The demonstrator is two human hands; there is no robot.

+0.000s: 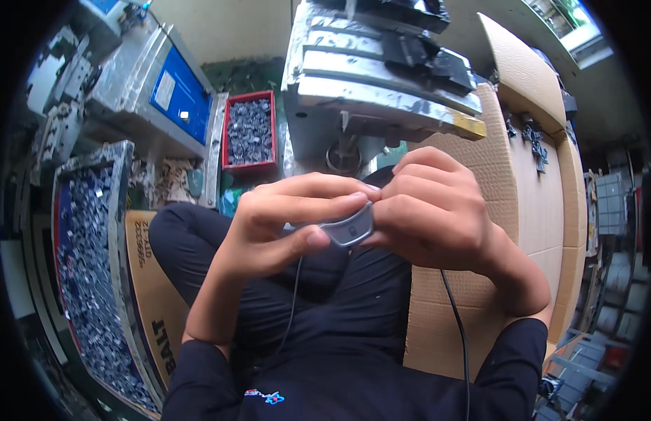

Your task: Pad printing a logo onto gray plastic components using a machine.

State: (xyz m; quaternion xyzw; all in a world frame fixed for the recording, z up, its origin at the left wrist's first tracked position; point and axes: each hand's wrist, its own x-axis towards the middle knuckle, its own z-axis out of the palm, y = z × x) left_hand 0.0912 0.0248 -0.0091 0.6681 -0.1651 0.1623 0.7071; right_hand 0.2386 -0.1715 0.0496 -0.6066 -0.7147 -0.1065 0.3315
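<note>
A small grey, curved piece with a raised rim [350,229] is held up in front of my lap between both hands. My left hand [287,221] pinches its left side between thumb and fingers. My right hand [434,210] is closed at its right end, with curled fingers covering that part. Where the fingertips meet, I cannot make out whether anything else is held. The exact kind of the grey piece does not show.
A metal machine table with grooves [381,95] stands ahead. Beside it is a red bin of small dark parts [273,133]. A large tray [122,274] of grey parts lies left; an open cardboard box [497,189] stands right. Thin black cables [457,323] hang before me.
</note>
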